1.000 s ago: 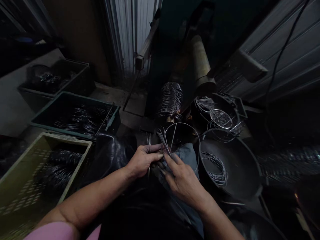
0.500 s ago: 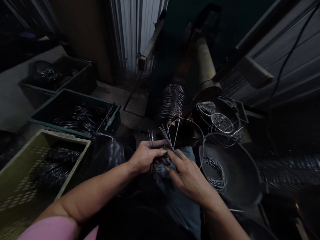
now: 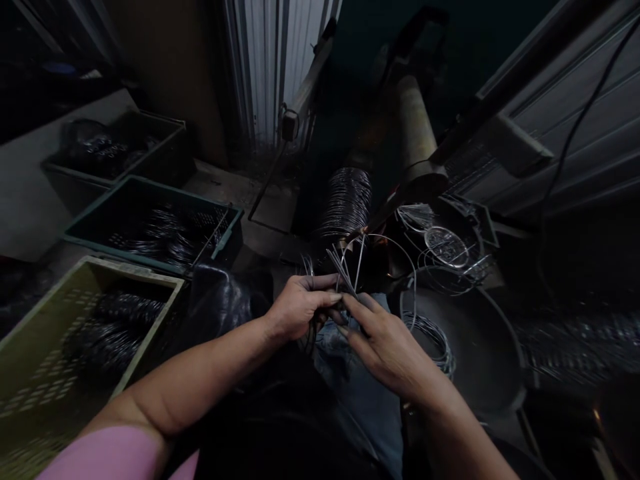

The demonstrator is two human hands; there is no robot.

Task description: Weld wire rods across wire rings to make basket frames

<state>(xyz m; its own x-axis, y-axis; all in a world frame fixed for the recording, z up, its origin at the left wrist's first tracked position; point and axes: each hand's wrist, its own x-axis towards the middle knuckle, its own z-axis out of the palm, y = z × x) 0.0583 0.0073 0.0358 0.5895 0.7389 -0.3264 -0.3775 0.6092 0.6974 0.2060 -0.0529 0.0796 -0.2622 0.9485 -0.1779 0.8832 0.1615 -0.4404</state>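
Observation:
Both hands meet above my lap. My left hand (image 3: 303, 303) is closed around metal wires, and a few thin wire rings (image 3: 309, 267) stick up behind its fingers. Against its thumb, my right hand (image 3: 377, 330) pinches a bundle of straight wires (image 3: 343, 267) that fans upward. One wire loop (image 3: 407, 252) arcs from the metal bar's tip down to the right. Just beyond the hands is a thick stack of dark wire rings (image 3: 349, 200) threaded on a rod. The fingertips and the ends of the wires between them are partly hidden.
To the left stand a yellow crate (image 3: 30, 357) and a green crate (image 3: 95, 243), both holding dark wire rings. At the right, a round basin (image 3: 493, 347) contains a wire coil (image 3: 433, 340). A metal cylinder (image 3: 417, 127) on an arm stands ahead, near more wire pieces (image 3: 447, 247).
Both hands have shifted slightly to the right in view, still together on the wires. The right forearm now covers more of the coil in the basin.

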